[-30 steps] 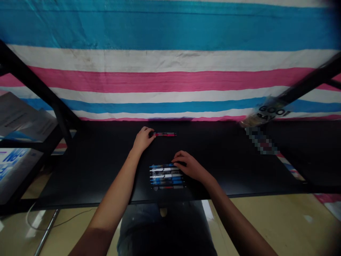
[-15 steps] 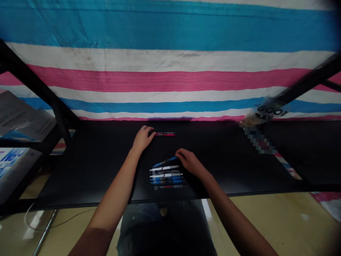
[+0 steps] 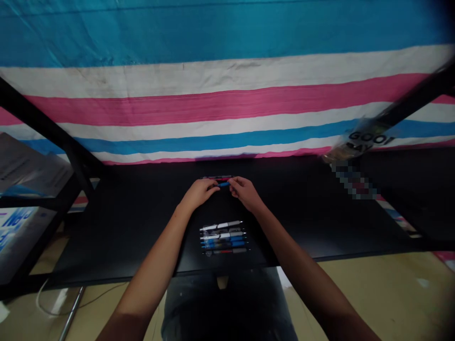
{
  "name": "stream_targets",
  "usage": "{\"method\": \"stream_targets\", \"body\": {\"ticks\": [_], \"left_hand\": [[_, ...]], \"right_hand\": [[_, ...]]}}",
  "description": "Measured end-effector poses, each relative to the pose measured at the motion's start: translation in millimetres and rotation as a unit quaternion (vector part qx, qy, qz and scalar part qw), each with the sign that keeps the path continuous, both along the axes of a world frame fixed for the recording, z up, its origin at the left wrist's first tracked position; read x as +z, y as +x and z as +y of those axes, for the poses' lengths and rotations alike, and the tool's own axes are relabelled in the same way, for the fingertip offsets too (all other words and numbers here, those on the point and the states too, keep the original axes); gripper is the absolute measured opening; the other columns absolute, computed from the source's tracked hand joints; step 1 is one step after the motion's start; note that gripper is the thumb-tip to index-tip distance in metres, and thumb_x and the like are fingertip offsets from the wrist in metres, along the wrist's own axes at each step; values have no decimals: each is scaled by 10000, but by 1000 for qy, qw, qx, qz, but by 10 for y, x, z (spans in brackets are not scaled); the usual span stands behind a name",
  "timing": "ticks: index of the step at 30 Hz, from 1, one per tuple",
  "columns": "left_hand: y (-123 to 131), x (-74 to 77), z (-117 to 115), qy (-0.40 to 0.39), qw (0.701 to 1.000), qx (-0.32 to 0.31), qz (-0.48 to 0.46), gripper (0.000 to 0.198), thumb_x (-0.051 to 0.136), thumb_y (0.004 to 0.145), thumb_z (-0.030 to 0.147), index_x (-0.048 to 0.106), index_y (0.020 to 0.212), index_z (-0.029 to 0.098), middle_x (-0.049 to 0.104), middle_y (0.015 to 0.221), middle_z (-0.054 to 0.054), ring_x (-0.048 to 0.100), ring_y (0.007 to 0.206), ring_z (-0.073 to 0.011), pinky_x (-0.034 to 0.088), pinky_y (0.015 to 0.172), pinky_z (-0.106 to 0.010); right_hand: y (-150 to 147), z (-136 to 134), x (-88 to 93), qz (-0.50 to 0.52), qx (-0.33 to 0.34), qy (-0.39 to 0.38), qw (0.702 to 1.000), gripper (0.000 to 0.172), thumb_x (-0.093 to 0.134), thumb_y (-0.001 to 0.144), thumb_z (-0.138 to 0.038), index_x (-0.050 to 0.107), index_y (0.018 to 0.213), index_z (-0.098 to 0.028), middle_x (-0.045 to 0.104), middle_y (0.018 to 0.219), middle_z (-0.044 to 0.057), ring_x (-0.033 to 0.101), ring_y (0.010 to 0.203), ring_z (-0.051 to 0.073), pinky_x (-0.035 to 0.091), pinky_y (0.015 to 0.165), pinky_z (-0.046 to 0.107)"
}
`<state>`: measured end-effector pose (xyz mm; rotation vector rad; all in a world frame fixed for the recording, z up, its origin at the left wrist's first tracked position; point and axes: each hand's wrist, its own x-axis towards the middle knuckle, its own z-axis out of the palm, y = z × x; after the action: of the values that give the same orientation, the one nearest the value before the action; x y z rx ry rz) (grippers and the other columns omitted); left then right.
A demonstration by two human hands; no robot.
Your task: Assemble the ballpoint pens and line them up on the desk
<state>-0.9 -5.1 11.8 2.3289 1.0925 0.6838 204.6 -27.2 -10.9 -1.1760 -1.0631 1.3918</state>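
midway, left hand [image 3: 197, 194], right hand [image 3: 245, 193] on blue pen [image 3: 223, 184], far from desk edge [image 3: 124, 276]

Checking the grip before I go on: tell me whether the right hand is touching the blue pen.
Touching. The head view shows the fingertips of the right hand pressed against the end of the blue pen, with no gap visible.

Soft, even light is spread across the striped tarpaulin [image 3: 227, 104], while the black tabletop [image 3: 117, 237] lies dim. Glare is thrown off the glossy floor [image 3: 60, 300]; the printed plastic packet [image 3: 359, 142] is blurred, and the frame edges are bowed and darkened.
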Motion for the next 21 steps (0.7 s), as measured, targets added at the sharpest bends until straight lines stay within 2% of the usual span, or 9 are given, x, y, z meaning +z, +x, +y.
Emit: {"method": "stream_targets", "body": {"ticks": [3,8,11,13,16,18,21], "left_hand": [[-16,-18,13,-8,1000,-3,-29,155,660,958,291,764,992,183,776,965,-70,708,866,-216,495,791,-301],[-26,-17,21,-36,999,-5,-37,224,621,982,340,781,979,183,781,887,-58,698,775,-198,495,749,-291],[-36,-2,28,-22,999,8,-43,189,657,954,323,783,977,184,782,926,-65,703,822,-207,504,781,-300],[-40,12,27,-22,998,11,-49,164,683,932,308,780,981,184,780,946,-68,705,853,-213,510,806,-307],[-38,34,14,-26,999,8,-42,156,692,922,300,775,994,190,778,974,-72,703,876,-218,514,821,-315],[-35,47,5,-30,999,4,-34,164,686,927,306,772,1012,195,778,988,-69,700,863,-215,514,802,-312],[-32,52,0,-30,999,0,-30,179,679,936,319,774,1034,202,785,1001,-65,705,866,-217,514,810,-318]], "right_hand": [[57,-20,-14,-4,11,22,1000,412,776,754,-565,619,812,-188,553,625,-32,456,530,91,310,484,228],[112,-34,6,-46,37,107,992,291,723,829,-465,609,895,-206,609,730,-17,559,652,120,425,598,250],[89,-33,18,-43,44,121,991,339,737,808,-468,561,970,-228,640,835,-1,620,713,145,452,592,256],[77,-28,22,-55,30,101,993,380,708,826,-511,533,1022,-238,640,805,-10,604,634,139,425,536,249],[96,-21,27,-122,24,97,987,319,622,890,-529,555,905,-218,561,635,-40,500,515,114,383,514,253],[123,-23,32,-142,43,109,983,289,620,892,-489,564,841,-211,529,612,-41,481,527,115,387,534,261],[147,-28,35,-119,62,117,984,240,680,838,-417,563,901,-217,545,683,-42,500,578,119,401,562,259]]}}
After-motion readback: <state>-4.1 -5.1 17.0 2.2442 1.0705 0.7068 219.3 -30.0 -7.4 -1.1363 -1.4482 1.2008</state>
